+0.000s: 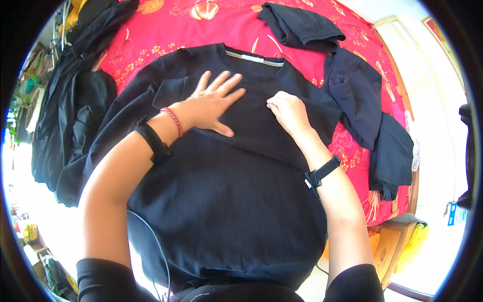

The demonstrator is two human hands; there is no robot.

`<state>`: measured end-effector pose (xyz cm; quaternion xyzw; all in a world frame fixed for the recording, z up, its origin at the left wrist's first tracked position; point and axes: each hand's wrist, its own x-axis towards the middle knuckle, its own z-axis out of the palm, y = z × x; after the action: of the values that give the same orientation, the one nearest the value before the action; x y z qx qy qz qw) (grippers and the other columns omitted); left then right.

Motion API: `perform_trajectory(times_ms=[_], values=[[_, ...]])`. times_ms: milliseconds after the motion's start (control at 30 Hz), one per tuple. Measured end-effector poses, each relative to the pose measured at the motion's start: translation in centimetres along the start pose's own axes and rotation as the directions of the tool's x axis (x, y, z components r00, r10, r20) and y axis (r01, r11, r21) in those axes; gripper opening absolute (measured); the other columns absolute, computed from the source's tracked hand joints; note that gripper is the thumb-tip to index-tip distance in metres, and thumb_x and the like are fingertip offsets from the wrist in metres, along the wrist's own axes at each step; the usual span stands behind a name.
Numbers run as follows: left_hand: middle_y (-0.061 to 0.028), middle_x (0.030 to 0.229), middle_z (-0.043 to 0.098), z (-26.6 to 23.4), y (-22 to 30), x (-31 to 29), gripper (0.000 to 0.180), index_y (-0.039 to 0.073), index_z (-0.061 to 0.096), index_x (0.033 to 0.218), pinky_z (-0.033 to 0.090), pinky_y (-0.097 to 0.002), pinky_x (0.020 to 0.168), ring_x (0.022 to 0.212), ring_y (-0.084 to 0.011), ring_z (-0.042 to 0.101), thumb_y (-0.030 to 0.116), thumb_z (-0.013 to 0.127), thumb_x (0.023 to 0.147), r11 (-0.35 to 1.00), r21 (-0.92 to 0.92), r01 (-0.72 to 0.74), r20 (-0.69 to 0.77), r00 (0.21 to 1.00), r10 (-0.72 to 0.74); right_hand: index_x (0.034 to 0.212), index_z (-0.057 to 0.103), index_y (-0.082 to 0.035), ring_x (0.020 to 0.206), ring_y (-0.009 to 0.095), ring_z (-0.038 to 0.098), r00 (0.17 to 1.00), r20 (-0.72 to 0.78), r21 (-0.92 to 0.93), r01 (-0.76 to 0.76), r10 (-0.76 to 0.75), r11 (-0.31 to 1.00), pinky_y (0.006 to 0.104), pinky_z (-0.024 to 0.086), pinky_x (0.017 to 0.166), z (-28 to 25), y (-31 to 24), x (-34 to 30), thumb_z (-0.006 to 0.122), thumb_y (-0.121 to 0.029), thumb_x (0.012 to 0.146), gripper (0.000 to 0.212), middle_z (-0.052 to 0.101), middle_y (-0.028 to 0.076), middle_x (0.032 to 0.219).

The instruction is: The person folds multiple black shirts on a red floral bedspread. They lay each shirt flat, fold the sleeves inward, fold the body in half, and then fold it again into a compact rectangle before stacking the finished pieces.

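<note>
A black long-sleeved top (236,196) lies spread on a red floral bedspread (151,22), its neckline pointing away from the person. The left hand (209,105) lies open across its chest, fingers splayed; the right hand (290,111), near it, is curled, and from here I cannot tell whether it pinches cloth. Dark garments (354,93) lie to the right of the top

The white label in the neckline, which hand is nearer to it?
Left. The left hand is spread on the black sweatshirt, fingers below and left of the label; the right hand is farther below, to the right.
</note>
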<state>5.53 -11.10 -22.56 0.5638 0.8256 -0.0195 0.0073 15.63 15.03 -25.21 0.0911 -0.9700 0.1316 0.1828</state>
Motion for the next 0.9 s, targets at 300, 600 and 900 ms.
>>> perform_trajectory(times_ms=[300,600,900], values=[[-0.0144,0.169,0.012,2.0,7.2,1.7,0.109,0.005,0.021,0.160,0.004,-0.0655,0.120,0.156,-0.0350,0.002,0.079,0.050,0.086,0.946,-0.171,0.276,0.137,0.957,-0.254,0.080,0.063,-0.005,0.073,0.033,0.065,0.994,0.052,-0.182,0.103,-0.095,0.978,0.0449,0.053,0.067,1.7,-1.0,1.5,0.062,-0.011,0.083,0.007,0.061,0.012,0.077],[-0.0096,0.170,0.011,1.0,8.2,1.6,0.123,0.010,0.019,0.162,0.001,-0.0668,0.119,0.157,-0.0329,0.001,0.084,0.061,0.073,0.878,-0.252,0.408,0.168,0.912,-0.375,0.086,0.072,-0.001,0.073,0.010,0.069,0.840,0.322,0.606,-0.538,0.437,0.586,0.0280,0.054,0.067,-0.7,0.4,0.2,0.065,-0.008,0.090,0.010,0.068,0.000,0.073],[-0.0088,0.170,0.009,1.1,8.1,1.7,0.123,0.012,0.018,0.162,0.001,-0.0666,0.119,0.157,-0.0327,0.000,0.085,0.060,0.073,0.879,-0.243,0.411,0.197,0.908,-0.370,0.085,0.077,-0.013,0.081,0.030,0.069,0.978,0.088,0.074,-0.196,0.189,0.978,0.0407,0.056,0.073,-0.3,-2.0,0.4,0.071,-0.019,0.085,0.008,0.070,0.006,0.086]])
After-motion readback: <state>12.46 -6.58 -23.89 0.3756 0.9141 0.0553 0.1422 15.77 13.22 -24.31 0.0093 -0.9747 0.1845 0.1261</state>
